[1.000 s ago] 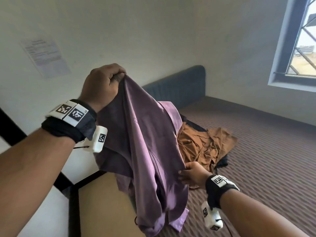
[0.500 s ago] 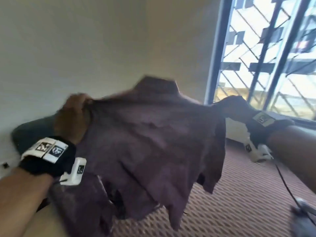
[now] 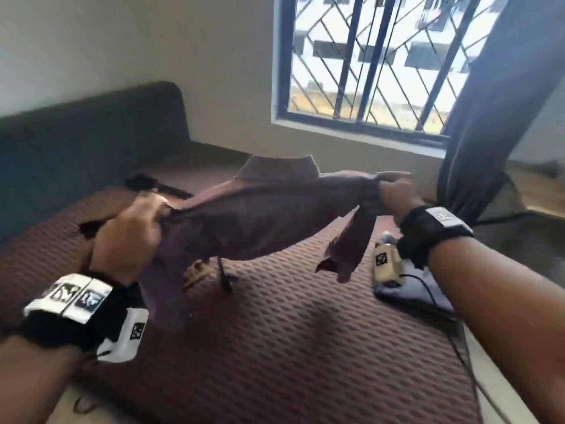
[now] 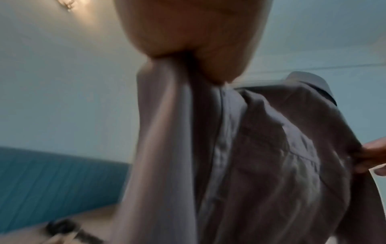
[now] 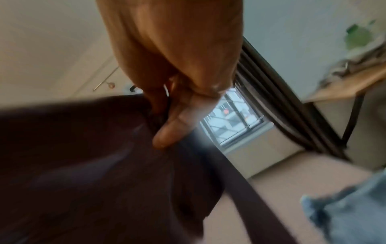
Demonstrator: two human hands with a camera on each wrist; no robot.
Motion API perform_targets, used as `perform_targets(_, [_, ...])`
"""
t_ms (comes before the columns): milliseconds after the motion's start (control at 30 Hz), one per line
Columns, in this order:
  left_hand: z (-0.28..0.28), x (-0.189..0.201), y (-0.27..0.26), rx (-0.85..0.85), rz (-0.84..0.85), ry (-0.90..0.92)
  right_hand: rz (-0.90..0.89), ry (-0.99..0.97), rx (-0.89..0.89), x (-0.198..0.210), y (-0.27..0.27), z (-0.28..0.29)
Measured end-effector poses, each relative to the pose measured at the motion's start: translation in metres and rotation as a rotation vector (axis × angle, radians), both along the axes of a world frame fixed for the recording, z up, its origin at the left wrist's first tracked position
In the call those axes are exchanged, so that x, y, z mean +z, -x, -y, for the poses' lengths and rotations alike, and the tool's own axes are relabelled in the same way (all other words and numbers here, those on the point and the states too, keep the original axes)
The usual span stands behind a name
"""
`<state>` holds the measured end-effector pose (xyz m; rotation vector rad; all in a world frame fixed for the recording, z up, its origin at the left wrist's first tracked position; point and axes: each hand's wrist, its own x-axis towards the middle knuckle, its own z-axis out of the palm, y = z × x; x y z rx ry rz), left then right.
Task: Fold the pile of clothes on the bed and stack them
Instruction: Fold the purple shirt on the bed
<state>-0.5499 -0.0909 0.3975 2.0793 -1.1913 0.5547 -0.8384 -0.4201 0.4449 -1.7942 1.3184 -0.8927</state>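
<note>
Purple shirt stretched out above the bed, ready to be laid flat

The left hand [image 3: 127, 237] and right hand [image 3: 394, 194] each clutch one shoulder of the purple shirt [image 3: 260, 221], pulling it taut at mid-frame so its collar (standing up at centre) and body hang square for folding over the bed [image 3: 305, 347]; a folded grey garment [image 3: 412, 298] lies at the right edge, probably the stack's start.
</note>
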Motion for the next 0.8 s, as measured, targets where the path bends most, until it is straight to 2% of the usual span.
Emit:
perform_targets(33, [0.0, -0.009, 0.017, 0.01, -0.036, -0.057, -0.03, 0.035, 0.012, -0.015, 0.023, 0.004])
perform_targets(100, [-0.001, -0.023, 0.041, 0.056, -0.079, -0.011, -0.015, 0.133, -0.008, -0.037, 0.068, 0.007])
perform_targets(167, [0.004, -0.03, 0.069, 0.041, -0.075, -0.003, 0.01, 0.072, -0.035, -0.042, 0.108, 0.002])
perform_targets(233, [0.007, -0.031, 0.098, -0.003, -0.053, 0.026, 0.086, 0.033, -0.061, -0.045, 0.143, -0.011])
perform_targets(300, [0.018, -0.029, 0.137, -0.064, -0.02, 0.139, 0.138, 0.04, -0.127, -0.045, 0.179, -0.016])
perform_targets(367, [0.031, -0.036, 0.179, -0.199, -0.033, 0.096, 0.2, 0.021, -0.219, -0.048, 0.217, -0.011])
perform_targets(433, [0.043, -0.05, 0.218, -0.381, -0.168, -0.094, 0.193, -0.055, -0.279, -0.049, 0.257, -0.006])
perform_targets(467, [0.046, -0.057, 0.234, -0.443, -0.241, -0.121, 0.166, -0.058, -0.311, -0.051, 0.282, -0.003])
perform_targets(567, [0.062, -0.051, 0.265, -0.48, -0.328, 0.076, 0.018, -0.039, -0.334, -0.047, 0.345, 0.008])
perform_targets(633, [0.068, -0.055, 0.297, -0.597, -0.411, 0.044, -0.069, -0.024, -0.379, -0.046, 0.383, 0.01])
perform_targets(733, [0.08, -0.073, 0.351, -0.805, -0.586, 0.033, -0.019, 0.089, -0.53, -0.022, 0.421, 0.037])
perform_targets(800, [0.084, -0.084, 0.378, -0.872, -0.725, 0.056, 0.034, 0.114, -0.536, 0.0, 0.424, 0.049])
